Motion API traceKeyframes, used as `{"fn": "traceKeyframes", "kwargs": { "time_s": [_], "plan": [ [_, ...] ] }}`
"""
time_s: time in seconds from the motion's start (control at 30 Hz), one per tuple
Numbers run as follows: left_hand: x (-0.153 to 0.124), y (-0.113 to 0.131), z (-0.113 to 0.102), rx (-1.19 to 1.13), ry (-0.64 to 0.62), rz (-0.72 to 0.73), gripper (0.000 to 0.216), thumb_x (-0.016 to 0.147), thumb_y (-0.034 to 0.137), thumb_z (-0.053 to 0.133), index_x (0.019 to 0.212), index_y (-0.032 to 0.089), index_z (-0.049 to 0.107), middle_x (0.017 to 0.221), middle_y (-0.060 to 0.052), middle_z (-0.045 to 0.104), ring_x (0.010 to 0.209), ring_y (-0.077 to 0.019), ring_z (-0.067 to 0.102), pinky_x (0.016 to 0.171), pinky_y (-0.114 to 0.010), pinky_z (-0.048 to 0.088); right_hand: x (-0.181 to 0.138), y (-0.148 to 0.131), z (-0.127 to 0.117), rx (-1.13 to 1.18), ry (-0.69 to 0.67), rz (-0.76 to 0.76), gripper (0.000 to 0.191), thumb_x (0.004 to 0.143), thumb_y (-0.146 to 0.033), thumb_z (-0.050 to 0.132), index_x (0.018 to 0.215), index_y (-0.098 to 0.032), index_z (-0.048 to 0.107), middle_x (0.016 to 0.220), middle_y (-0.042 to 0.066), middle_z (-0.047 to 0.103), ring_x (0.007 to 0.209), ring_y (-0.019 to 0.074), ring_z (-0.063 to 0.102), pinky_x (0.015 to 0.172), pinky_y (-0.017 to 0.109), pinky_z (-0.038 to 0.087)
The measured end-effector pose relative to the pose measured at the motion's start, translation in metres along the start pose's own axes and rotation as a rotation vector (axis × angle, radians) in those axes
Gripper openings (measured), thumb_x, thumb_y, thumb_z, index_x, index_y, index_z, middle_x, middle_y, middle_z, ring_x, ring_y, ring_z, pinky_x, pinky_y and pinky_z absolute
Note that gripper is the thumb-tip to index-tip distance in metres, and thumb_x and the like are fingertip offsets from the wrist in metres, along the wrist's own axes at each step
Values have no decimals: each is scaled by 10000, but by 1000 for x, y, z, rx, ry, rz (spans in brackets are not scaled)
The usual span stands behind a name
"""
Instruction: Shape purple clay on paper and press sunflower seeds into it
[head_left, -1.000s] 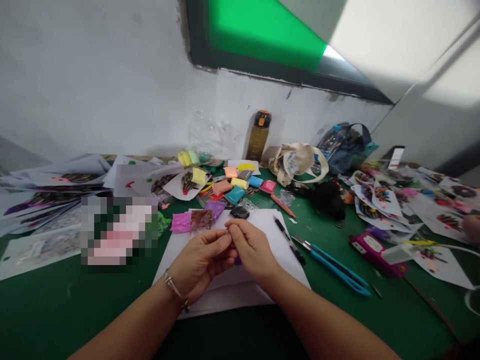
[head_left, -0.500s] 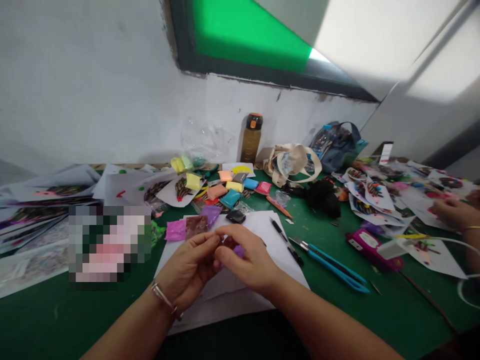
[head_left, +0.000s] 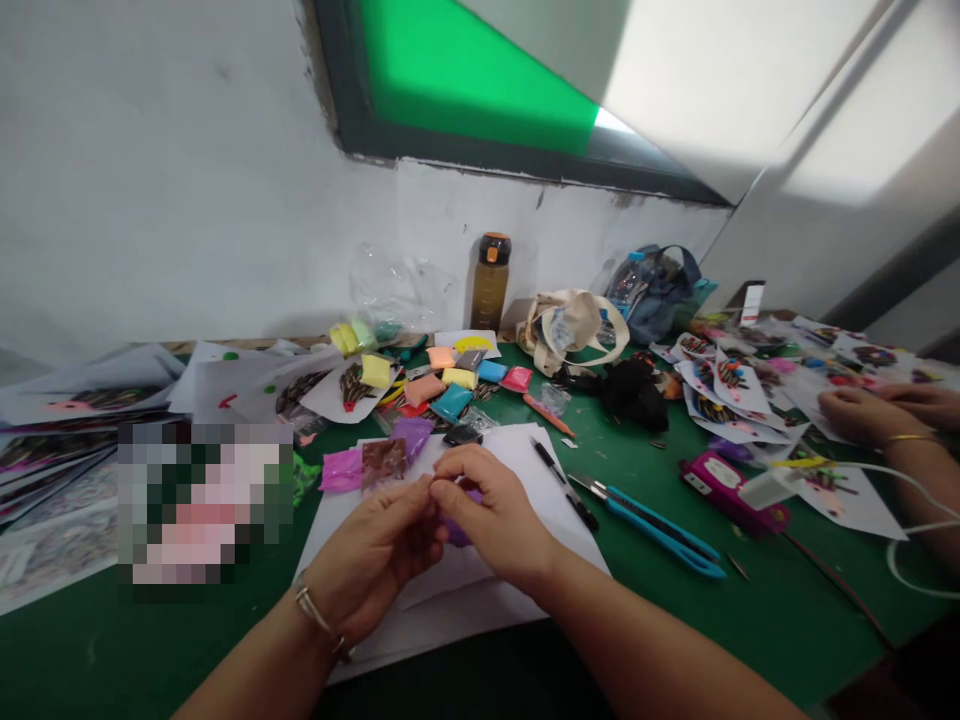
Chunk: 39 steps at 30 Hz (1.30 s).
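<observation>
Left hand (head_left: pixel 375 555), right hand (head_left: pixel 495 510) bunched over paper (head_left: pixel 465 605) by front edge of surface (head_left: pixel 652 630); can't tell if gripping. Pen (head_left: pixel 553 464) at paper's right edge, probably for reach.

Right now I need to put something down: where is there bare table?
Bare tabletop shows in front of the blue tool, between the right forearm and the red cable, and front left between the speckled packet and the left forearm. Crowded: behind the white paper, with coloured packets, and far right, with decorated papers and a co-worker's hands.
</observation>
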<state>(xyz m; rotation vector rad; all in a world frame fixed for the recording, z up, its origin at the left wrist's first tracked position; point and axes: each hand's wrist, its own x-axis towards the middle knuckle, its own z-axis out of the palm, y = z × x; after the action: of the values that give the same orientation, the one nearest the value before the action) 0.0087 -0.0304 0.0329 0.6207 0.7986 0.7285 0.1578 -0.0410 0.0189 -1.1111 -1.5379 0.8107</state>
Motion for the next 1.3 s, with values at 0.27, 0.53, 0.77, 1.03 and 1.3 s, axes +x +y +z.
{"fn": "traceKeyframes", "kwargs": {
  "time_s": [0.27, 0.53, 0.77, 1.03, 1.3],
  "plan": [
    [-1, -4, -2, -70, -42, -56, 275, 719, 361, 793, 865, 143, 708, 806, -48, 675, 689, -110, 613, 635, -199, 513, 0, 3, 0, -136, -13, -82, 131, 903, -228, 526, 814, -222, 621, 851, 10, 603, 843, 143, 550, 785, 272, 437],
    [1, 3, -6, -133, -21, -24, 195, 717, 178, 794, 874, 119, 695, 759, -29, 644, 610, -74, 599, 608, -172, 524, -1, -8, -1, 6, -47, -24, 181, 852, -180, 536, 977, -226, 659, 964, 31, 647, 886, 151, 604, 826, 287, 481],
    [2, 1, -5, -81, 4, -7, 236, 669, 217, 835, 807, 119, 671, 678, 14, 584, 551, -40, 534, 548, -135, 476, -1, -9, 0, 96, -64, 63, 134, 819, -188, 573, 900, -222, 674, 910, 21, 633, 812, 140, 605, 734, 268, 496],
    [4, -6, -4, -8, 46, 12, 331, 692, 429, 794, 768, 138, 655, 687, 6, 594, 562, -64, 539, 522, -162, 436, -1, -2, -3, -50, -73, -32, 174, 838, -116, 553, 829, -237, 678, 890, 11, 632, 886, 153, 585, 830, 300, 458],
    [2, -2, -6, 117, 24, 48, 293, 699, 386, 794, 772, 138, 656, 707, 3, 589, 618, -79, 538, 595, -195, 458, -5, 3, -4, -194, -36, -149, 179, 890, -174, 519, 933, -241, 680, 998, 43, 633, 956, 166, 589, 874, 303, 463]
  ]
}}
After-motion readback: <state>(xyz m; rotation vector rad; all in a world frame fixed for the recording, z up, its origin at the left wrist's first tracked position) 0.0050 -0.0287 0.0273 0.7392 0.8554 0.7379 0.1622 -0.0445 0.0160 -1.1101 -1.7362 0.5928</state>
